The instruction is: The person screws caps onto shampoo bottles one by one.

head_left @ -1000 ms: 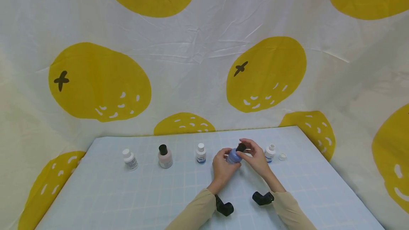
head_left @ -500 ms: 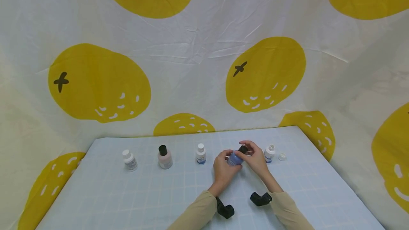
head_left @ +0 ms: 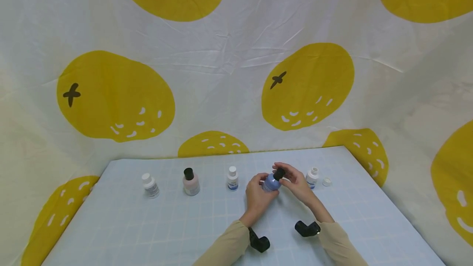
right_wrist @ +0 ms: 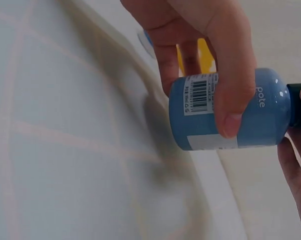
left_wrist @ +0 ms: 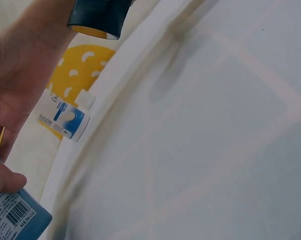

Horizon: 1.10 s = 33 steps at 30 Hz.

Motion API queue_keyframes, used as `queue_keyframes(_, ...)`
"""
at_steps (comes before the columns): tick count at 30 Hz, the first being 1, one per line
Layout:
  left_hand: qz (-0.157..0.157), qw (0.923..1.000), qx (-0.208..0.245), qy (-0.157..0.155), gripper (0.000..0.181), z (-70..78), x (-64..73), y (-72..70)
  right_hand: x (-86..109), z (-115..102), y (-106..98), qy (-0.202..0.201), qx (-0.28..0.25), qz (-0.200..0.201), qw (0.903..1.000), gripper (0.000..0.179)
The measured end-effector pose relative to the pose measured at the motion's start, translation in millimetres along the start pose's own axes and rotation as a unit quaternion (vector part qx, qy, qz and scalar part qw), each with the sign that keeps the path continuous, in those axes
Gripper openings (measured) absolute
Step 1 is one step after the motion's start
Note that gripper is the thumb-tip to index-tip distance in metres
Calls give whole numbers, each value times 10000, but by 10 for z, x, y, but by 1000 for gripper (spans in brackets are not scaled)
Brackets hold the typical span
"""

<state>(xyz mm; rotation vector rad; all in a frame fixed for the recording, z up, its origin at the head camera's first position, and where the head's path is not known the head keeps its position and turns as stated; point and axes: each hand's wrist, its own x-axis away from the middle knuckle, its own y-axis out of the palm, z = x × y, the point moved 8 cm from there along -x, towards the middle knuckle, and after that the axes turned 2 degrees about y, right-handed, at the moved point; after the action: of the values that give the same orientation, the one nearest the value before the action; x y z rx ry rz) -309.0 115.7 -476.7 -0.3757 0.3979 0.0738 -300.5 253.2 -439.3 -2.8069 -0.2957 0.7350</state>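
Observation:
Tilted above the table, a blue bottle [head_left: 271,183] is gripped round its body by my left hand [head_left: 256,198]. Its black cap [head_left: 279,173] points up and to the right, and my right hand [head_left: 298,184] has thumb and fingers round it. The right wrist view has the left thumb lying across the bottle [right_wrist: 270,107] beside a barcode label, with right-hand fingertips at the black cap [right_wrist: 296,100]. Only the base end of the bottle [left_wrist: 33,220] appears in the left wrist view. Behind the right hand stands an uncapped white bottle [head_left: 312,177].
A loose white cap [head_left: 327,181] lies right of the uncapped bottle. Left of the hands stand a small white bottle [head_left: 232,179], a pink bottle with a black cap [head_left: 191,183] and another white-capped bottle [head_left: 150,186]. A pale checked cloth [head_left: 155,229] covers the table; a patterned curtain hangs behind.
My right hand has turned slightly about the black cap, its fingers and thumb shifting position. The left hand keeps its grip, and the blue bottle's tilt has altered a little.

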Motion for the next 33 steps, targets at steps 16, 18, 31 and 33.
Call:
queue_keyframes(16,-4,9998,102,-170,49,-35,-4,7,7,125,-78,796,617,628,9929,46)
queue_keyframes(18,-16,9998,112,-188,49,-34,-1,9,9,131,-83,861,739,718,9909,45)
queue_keyframes(31,35,9998,103,-190,49,-28,8,0,23,122,-101,1351,1264,1389,9729,42)
queue_keyframes(33,53,9998,108,-172,48,-25,6,-1,29,128,-105,1407,1340,1528,9690,41)
